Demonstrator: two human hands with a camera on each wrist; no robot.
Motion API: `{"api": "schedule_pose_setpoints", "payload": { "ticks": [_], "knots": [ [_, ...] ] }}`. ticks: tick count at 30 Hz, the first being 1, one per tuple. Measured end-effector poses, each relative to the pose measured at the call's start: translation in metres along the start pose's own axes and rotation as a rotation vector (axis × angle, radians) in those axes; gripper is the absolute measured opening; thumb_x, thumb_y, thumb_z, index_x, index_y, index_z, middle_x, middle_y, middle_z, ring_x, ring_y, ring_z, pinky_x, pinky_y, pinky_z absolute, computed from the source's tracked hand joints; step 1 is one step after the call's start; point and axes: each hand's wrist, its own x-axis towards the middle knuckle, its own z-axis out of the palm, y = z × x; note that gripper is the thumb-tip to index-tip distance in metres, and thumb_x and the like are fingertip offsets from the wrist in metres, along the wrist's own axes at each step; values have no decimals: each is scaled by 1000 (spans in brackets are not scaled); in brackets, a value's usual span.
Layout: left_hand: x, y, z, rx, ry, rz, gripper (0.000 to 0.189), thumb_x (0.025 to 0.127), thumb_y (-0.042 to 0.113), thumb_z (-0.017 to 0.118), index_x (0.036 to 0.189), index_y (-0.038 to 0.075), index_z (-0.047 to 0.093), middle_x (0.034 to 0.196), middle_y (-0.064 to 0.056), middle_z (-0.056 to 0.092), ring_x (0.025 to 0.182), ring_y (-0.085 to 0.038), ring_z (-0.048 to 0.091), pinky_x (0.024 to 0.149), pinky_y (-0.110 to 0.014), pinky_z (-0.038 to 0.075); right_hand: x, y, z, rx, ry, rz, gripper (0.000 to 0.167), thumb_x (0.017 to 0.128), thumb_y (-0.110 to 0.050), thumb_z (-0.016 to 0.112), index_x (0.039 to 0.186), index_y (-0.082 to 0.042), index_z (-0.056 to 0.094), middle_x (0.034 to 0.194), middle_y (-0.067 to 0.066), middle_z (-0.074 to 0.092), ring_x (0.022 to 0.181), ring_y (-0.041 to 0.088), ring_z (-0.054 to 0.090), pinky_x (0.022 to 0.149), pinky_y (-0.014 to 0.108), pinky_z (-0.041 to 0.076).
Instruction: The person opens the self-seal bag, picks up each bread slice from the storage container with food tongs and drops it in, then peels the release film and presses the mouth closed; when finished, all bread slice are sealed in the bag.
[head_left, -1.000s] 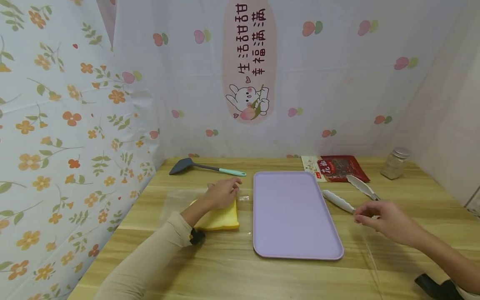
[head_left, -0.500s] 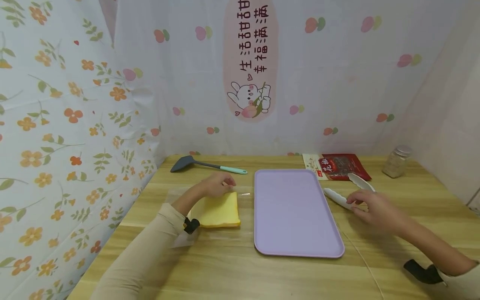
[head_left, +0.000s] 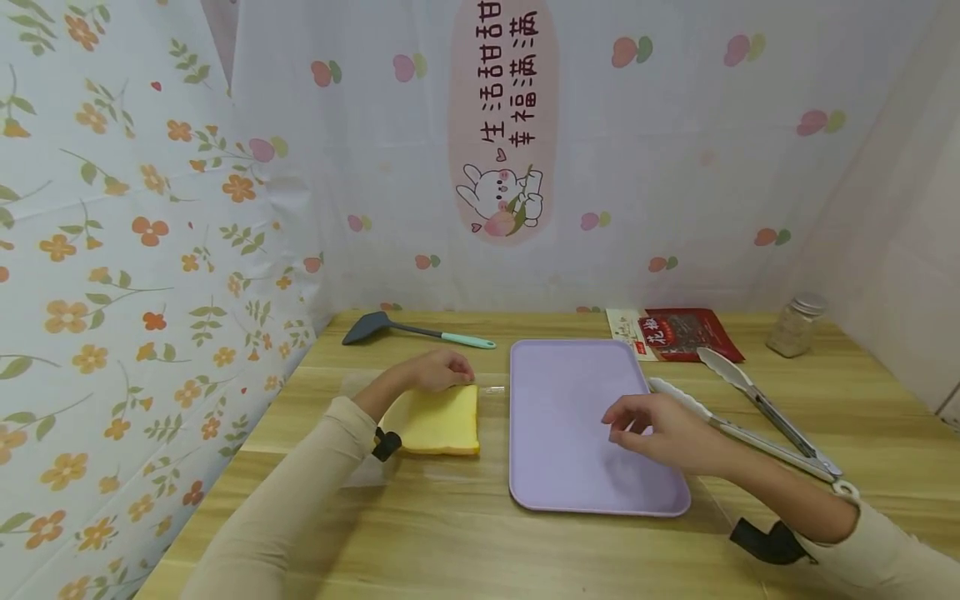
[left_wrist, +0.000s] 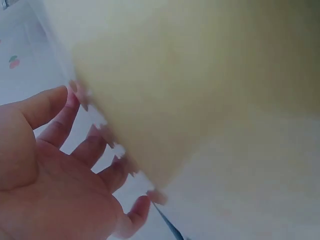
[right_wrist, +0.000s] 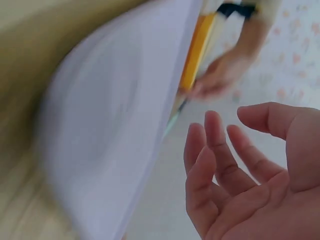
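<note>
My left hand is at the far edge of a yellow slice of bread, which lies on a clear sheet or board. In the left wrist view, its loosely bent fingertips meet a see-through edge; the blurred yellow slice fills much of the picture. My right hand hovers over the lilac tray, fingers loosely bent and holding nothing. Spread tongs with pale tips lie right of the tray, partly behind my right forearm. The right wrist view also catches the tray's rim.
A spatula with a mint handle and dark blade lies at the back left. Behind the tray is a red and cream spice packet. A lidded glass jar stands at the back right. Patterned cloth hangs along the back.
My right hand has left the tongs and moved left over the tray. The left hand has drawn off the top of the bread slice to its far edge.
</note>
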Motion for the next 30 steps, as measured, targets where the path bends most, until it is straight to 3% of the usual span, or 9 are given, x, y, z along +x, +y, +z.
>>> {"api": "schedule_pose_setpoints", "payload": {
  "ticks": [3, 6, 10, 13, 18, 26, 30],
  "knots": [
    [2, 3, 1, -6, -18, -4, 19, 102, 13, 54, 105, 3, 70, 87, 1, 61, 73, -11, 46, 68, -24, 39, 12, -19, 17, 196, -99, 35, 19, 92, -2, 62, 110, 4, 64, 88, 9, 71, 72, 13, 64, 55, 25, 48],
    [4, 6, 2, 2, -37, 3, 20, 102, 13, 53, 104, 2, 70, 85, 1, 59, 71, -10, 45, 66, -23, 39, 20, -42, 38, 438, -204, 170, 31, 91, -3, 58, 120, 6, 57, 89, 13, 73, 68, 16, 66, 48, 24, 44],
    [6, 7, 2, 49, -29, 39, 21, 101, 11, 53, 104, 2, 72, 92, 0, 66, 78, -9, 48, 73, -22, 41, 26, -70, 69, 656, -322, 304, 50, 88, -7, 58, 136, 5, 44, 92, 14, 74, 65, 15, 67, 46, 22, 43],
    [7, 5, 1, 50, -16, 49, 21, 101, 9, 53, 105, 2, 73, 98, -2, 70, 81, -9, 50, 76, -23, 42, 31, -82, 88, 729, -371, 344, 60, 87, -7, 58, 142, 3, 36, 95, 15, 74, 64, 13, 67, 44, 19, 43],
    [6, 0, 2, 8, 7, 40, 23, 101, 9, 53, 105, 3, 75, 98, -3, 72, 77, -9, 50, 72, -23, 42, 45, -93, 106, 769, -357, 404, 68, 86, -12, 59, 145, 4, 29, 98, 16, 74, 66, 13, 69, 44, 18, 43],
    [5, -3, 3, -64, 37, 38, 23, 102, 9, 54, 103, 1, 75, 84, 0, 67, 68, -9, 48, 64, -22, 41, 54, -93, 133, 831, -342, 466, 61, 87, -10, 58, 137, 8, 29, 98, 19, 74, 69, 14, 70, 45, 17, 45],
    [6, -4, 4, -84, 66, 29, 23, 102, 9, 53, 102, 1, 75, 90, -2, 71, 66, -9, 47, 62, -22, 39, 54, -89, 144, 897, -355, 467, 59, 87, -9, 59, 136, 8, 30, 98, 21, 73, 69, 14, 70, 48, 17, 47]
  ]
}}
